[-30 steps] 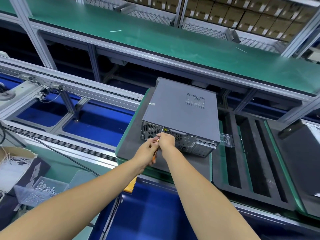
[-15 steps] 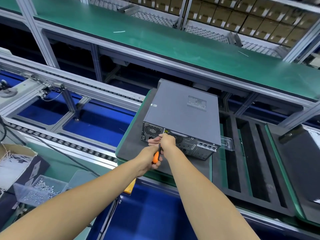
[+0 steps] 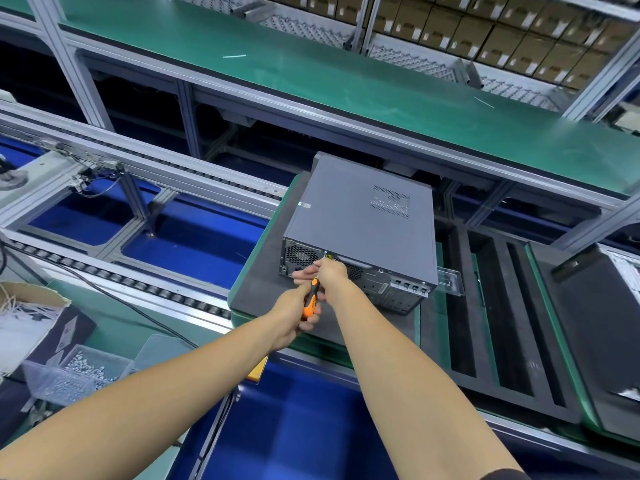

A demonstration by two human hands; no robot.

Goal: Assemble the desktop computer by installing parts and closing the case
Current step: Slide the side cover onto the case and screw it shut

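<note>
The desktop computer case (image 3: pixel 363 230) lies on its side on a dark grey pallet mat (image 3: pixel 263 292), side panel in place and facing up, with a perforated vent patch on that panel. Its rear panel faces the person, directly beyond the fingertips of both hands.

The left hand (image 3: pixel 294 313) grips an orange-and-black screwdriver (image 3: pixel 310 301); the fingers are curled round the handle, and the fingertips show below it. The handle points up and away toward the rear panel. The shaft and tip are hidden behind the right hand, so contact with a screw cannot be confirmed.

The right hand (image 3: pixel 330 270) sits just above and beyond the left, knuckles toward the camera, at the top edge of the rear panel beside a small yellow label. Its fingers are drawn together and curled, and some extend leftward past the screwdriver toward the fan grille (image 3: pixel 299 254). Whether they pinch the shaft or merely steady it cannot be told.

Left of the fingers, well apart: roller conveyor rails (image 3: pixel 145 292) over blue flooring. Near the left forearm: a clear bin of screws (image 3: pixel 69 375). Right of the fingers: black foam trays (image 3: pixel 485 306) with long slots. Beyond the case: a green-topped shelf (image 3: pixel 346 84), with stacked cardboard cartons (image 3: pixel 485 32) behind it.
</note>
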